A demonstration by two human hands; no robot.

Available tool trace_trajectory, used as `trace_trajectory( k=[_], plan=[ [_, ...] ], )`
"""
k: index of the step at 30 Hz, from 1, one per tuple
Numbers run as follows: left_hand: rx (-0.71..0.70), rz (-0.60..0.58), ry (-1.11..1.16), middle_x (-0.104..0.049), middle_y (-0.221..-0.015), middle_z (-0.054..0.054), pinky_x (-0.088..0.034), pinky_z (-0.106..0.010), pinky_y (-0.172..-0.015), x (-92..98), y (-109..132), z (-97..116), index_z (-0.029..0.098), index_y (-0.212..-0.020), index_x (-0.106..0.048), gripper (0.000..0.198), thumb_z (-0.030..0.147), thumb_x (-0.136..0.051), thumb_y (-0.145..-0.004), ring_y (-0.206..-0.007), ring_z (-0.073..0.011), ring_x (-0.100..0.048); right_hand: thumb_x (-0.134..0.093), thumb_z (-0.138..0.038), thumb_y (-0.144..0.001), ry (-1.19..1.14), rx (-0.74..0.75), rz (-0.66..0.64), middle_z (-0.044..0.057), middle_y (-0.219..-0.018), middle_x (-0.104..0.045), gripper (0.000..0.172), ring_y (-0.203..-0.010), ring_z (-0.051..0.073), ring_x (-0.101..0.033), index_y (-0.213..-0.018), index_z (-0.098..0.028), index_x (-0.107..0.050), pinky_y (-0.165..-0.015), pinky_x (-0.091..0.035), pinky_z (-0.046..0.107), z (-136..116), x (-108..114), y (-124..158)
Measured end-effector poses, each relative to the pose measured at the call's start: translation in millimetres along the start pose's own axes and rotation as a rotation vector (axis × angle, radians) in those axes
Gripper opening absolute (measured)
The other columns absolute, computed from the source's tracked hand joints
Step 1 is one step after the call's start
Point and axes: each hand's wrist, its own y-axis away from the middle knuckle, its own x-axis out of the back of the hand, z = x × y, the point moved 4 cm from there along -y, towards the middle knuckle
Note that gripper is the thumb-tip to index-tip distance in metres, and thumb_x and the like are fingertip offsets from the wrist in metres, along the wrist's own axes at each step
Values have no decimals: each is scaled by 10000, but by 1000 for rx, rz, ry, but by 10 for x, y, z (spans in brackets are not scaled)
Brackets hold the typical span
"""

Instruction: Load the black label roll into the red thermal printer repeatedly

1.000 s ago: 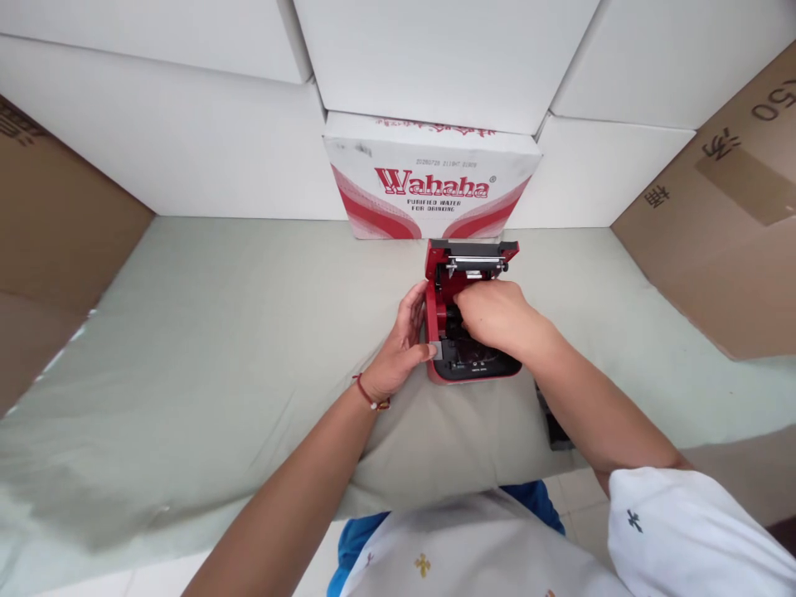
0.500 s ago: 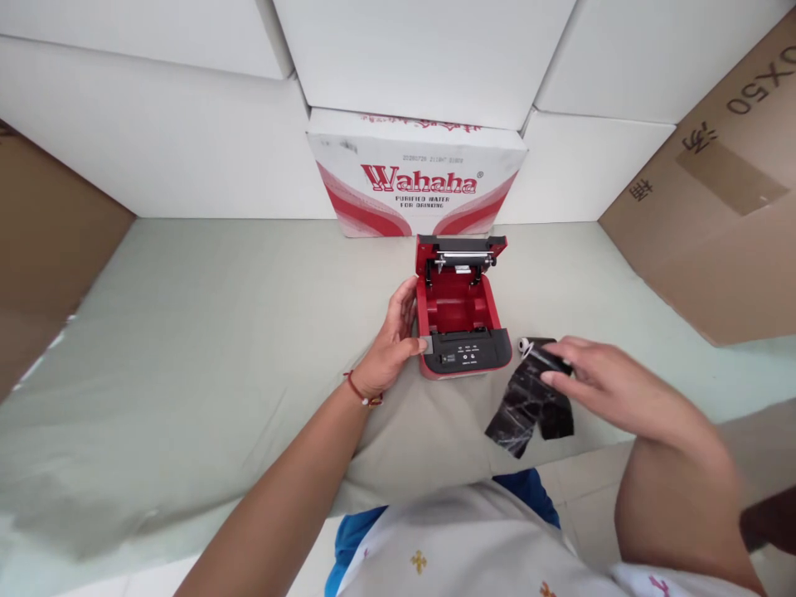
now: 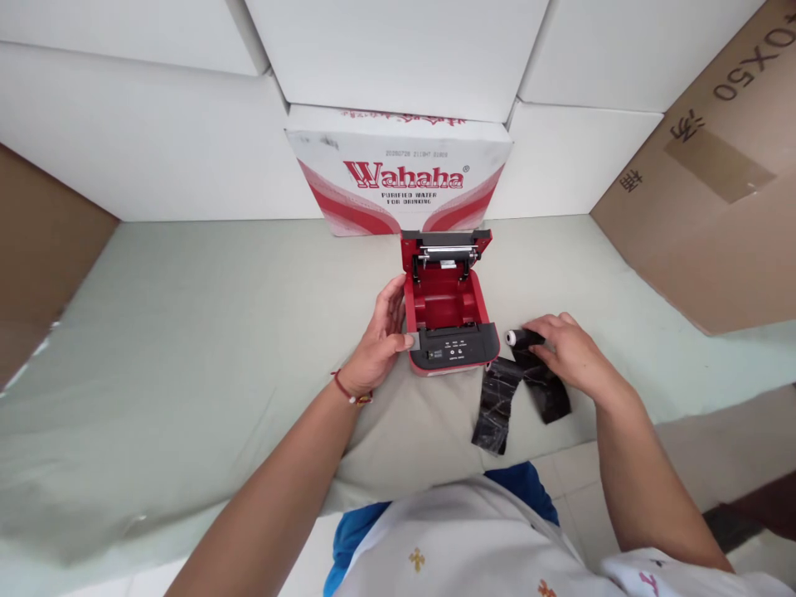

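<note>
A Wahaha box [image 3: 401, 170] (red-and-white) stands among white boxes [image 3: 398, 50].

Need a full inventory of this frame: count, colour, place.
printer: 1, red with a black front panel, lid open, middle of the cloth
ribbon roll: 1, black film on a white core, right of the printer, loose film trailing toward the near edge
Wahaha carton: 1, white and red, right behind the printer
white boxes: several, stacked along the back
brown cartons: 2, one at each side
cloth: 1, pale green, covers the work surface
bracelet: 1, red, left wrist
left hand: fingers grip the printer's left side, thumb at its front corner
right hand: fingers on the ribbon roll
</note>
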Motion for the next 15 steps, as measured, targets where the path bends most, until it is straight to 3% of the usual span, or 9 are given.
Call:
trace_trajectory(
  k=[6,11,15],
  plan=[
    [7,1,4,-343,-1818,-18,-229,-557,-1416,2,7,-6,421,-1623,-441,934,487,-887,-806,-1710,-345,-269,-602,-167,-991,-17,86,37,141,-1199,-791,335,-993,290,-567,-1279,-149,-774,-918,-533,451,-270,209,-160],
    [11,1,6,-332,-1825,-25,-198,-558,-1425,1,5,-12,399,-1636,-427,953,481,-886,-804,-1727,-348,-225,-600,-169,-1008,3,183,-43,143,-1183,-787,364,-1003,300,-587,-1324,-183,-781,-933,-520,448,-617,181,-393],
    [4,1,9,-339,-1824,-28,-184,-558,-1431,-3,-4,-22,393,-1637,-427,961,482,-889,-799,-1728,-350,-224,-652,-311,-1020,-138,180,-20,125,-1169,-811,318,-1028,314,-648,-1293,-238,-799,-973,-530,495,-512,309,-402]
  ],
)
